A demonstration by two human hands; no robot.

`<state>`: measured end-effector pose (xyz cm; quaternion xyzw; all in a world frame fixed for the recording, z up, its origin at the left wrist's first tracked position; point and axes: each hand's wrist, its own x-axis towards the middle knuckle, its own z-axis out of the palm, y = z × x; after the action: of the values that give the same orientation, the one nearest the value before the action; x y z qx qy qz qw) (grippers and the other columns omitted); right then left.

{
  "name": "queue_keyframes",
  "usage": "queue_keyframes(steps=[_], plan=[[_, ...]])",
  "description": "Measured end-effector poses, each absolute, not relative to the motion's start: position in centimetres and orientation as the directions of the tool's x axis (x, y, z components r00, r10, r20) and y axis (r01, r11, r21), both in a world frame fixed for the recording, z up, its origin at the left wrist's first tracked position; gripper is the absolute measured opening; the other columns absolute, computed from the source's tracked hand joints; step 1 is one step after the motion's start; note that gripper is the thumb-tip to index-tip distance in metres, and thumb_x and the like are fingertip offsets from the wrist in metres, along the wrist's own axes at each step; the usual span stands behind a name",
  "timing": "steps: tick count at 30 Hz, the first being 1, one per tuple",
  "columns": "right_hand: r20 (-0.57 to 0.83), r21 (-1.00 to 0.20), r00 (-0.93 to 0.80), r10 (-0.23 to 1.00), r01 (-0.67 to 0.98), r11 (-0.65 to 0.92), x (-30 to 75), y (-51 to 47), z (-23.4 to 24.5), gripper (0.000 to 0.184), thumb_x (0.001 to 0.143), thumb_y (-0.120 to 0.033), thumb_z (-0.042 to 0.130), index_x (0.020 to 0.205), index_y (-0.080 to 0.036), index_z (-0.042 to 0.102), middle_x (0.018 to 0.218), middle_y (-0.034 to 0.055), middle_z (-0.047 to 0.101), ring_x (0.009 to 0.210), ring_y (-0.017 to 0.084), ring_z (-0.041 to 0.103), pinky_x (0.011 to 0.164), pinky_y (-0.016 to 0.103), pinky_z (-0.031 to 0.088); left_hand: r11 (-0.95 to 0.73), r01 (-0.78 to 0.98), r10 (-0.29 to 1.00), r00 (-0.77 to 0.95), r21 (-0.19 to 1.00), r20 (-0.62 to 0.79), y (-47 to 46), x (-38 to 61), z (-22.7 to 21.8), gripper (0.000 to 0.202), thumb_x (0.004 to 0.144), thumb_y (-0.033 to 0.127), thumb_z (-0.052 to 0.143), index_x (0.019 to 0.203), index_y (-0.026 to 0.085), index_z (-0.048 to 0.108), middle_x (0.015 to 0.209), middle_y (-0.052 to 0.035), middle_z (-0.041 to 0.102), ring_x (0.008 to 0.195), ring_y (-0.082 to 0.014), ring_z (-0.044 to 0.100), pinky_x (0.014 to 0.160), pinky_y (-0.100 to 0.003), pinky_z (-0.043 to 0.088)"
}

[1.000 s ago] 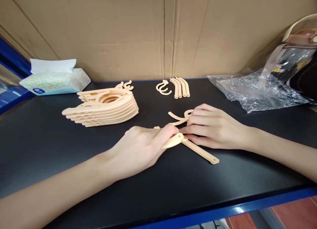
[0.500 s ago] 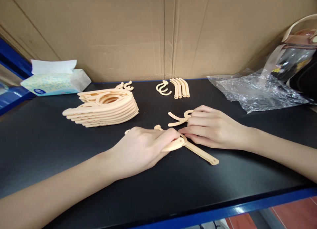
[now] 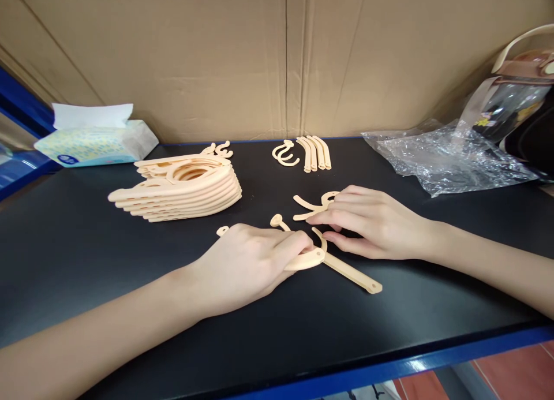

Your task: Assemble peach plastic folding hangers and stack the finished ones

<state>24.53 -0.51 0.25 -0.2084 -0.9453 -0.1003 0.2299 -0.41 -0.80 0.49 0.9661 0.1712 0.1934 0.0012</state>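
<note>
My left hand [image 3: 255,261] is closed around cream plastic parts of a folding clothes hanger. A curved hanger arm [image 3: 305,260] pokes out below its fingers, and a straight hanger arm [image 3: 352,274] slants away to the lower right. A curved hook [image 3: 321,238] shows between the two hands, and a round-ended piece [image 3: 277,220] sticks up behind the left knuckles. My right hand [image 3: 367,222] hovers by the hook's tip, thumb and index finger apart. Under and beside its fingers lie loose curved pieces [image 3: 307,206], partly hidden.
Stacked cream hangers [image 3: 186,186] stand at left, with small hooks [image 3: 220,150] behind them. More hooks [image 3: 285,153] and curved arms [image 3: 315,153] lie at the back. A tissue pack [image 3: 99,137], a clear plastic bag [image 3: 441,157] and a bottle [image 3: 519,94] flank the black table [image 3: 194,354].
My right thumb and index finger have parted and come off the hook's tip. The parts in my left hand have dipped slightly, and the round-ended piece shows more.
</note>
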Motion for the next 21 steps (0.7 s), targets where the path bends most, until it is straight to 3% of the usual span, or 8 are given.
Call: queue_keyframes(steps=[7,21], plan=[[0.464,0.072,-0.803,0.374,0.455,0.887,24.56,-0.53,0.41,0.012,0.098,-0.020,0.050,0.100,-0.015,0.061,0.082,0.0024,0.071,0.075,0.014,0.062,0.070,0.030,0.047,-0.944,0.322,0.324,0.870,0.070,0.371,-0.78,-0.54,0.39,0.021,0.103,0.021,0.043,0.098,0.014,0.061,0.084,0.0010,0.073,0.067,-0.0114,0.069,0.055,-0.022,0.047],[0.524,0.077,-0.770,0.364,0.468,0.880,24.55,-0.76,0.61,0.023,0.099,-0.022,0.048,0.077,-0.020,0.054,0.065,-0.0014,0.060,0.060,0.012,0.051,0.059,0.027,0.040,-0.947,0.314,0.314,0.867,0.063,0.387,-0.64,-0.49,0.30,0.021,0.102,0.016,0.039,0.098,0.015,0.060,0.090,-0.0017,0.075,0.070,-0.0114,0.071,0.057,-0.020,0.048]])
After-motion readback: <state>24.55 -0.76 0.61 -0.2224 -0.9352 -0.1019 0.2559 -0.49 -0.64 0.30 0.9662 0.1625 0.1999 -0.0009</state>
